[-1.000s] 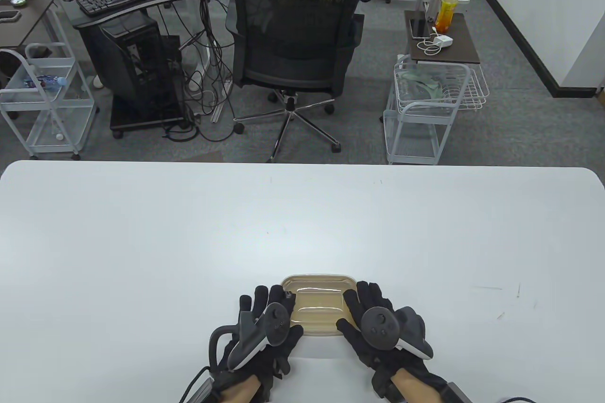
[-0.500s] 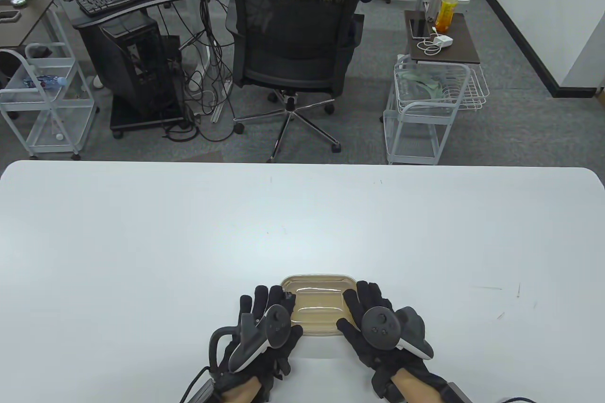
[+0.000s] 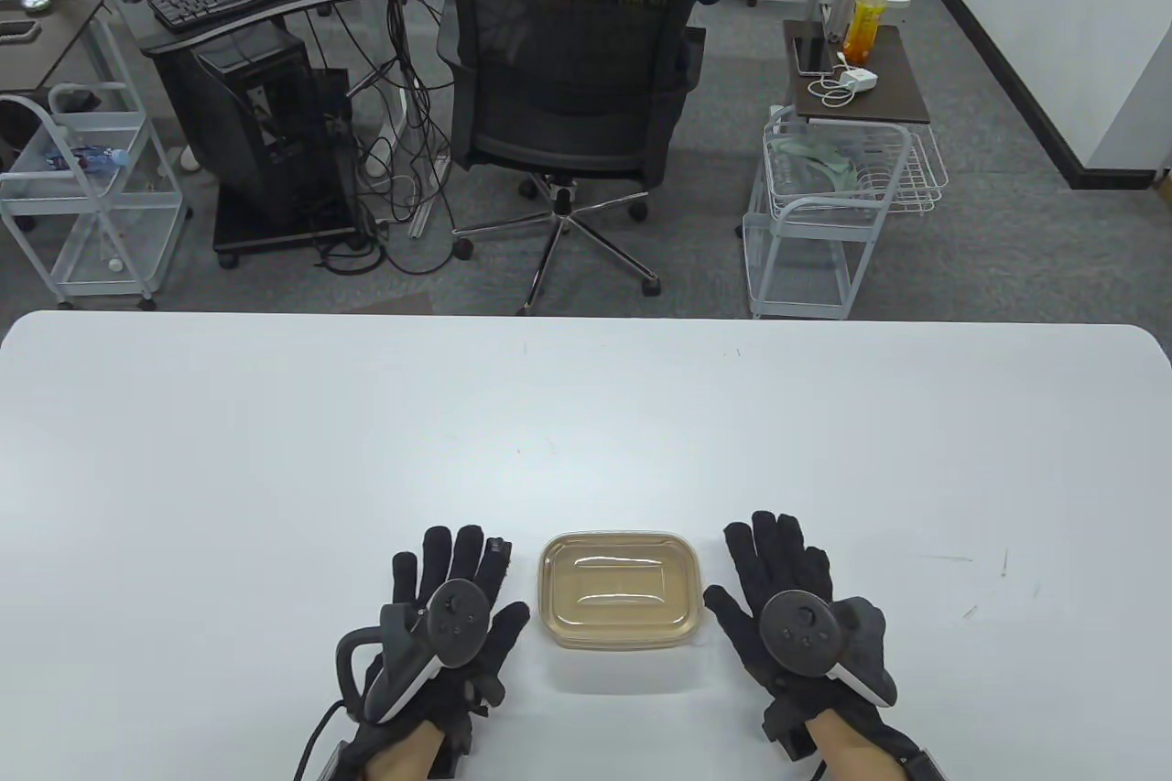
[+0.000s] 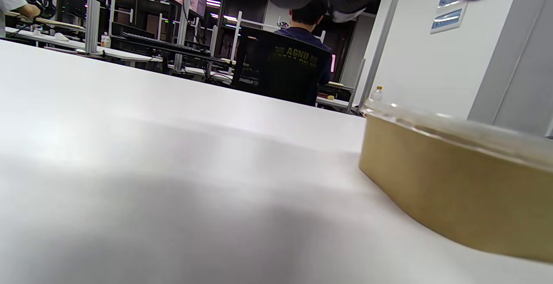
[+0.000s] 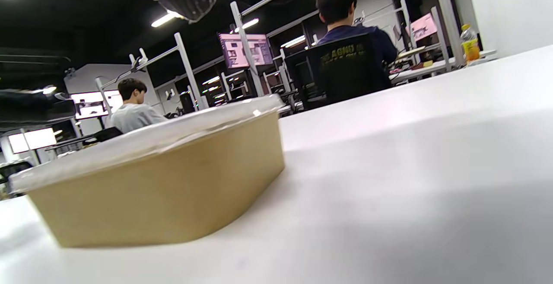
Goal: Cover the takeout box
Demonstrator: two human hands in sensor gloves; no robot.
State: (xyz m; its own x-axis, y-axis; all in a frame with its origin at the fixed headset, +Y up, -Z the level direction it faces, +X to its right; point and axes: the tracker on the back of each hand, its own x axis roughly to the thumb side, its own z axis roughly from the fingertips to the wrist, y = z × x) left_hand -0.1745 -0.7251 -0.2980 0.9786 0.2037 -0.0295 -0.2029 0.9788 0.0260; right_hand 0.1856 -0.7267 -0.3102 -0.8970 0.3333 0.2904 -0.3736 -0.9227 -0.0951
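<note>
The takeout box (image 3: pixel 620 587) stands on the white worktop (image 3: pixel 275 451), near its front edge, with the clear lid (image 3: pixel 620 581) sitting on top of it. The box lies between the two hands and touches neither of them. The left hand (image 3: pixel 449 612) rests flat on the worktop just beside the box's left side, its grip apart, with fingers spread. The right hand (image 3: pixel 787 607) rests flat just beside the box's right side, its grip also apart. Both wrist views show the brown wall of the box with the lid on its rim.
</note>
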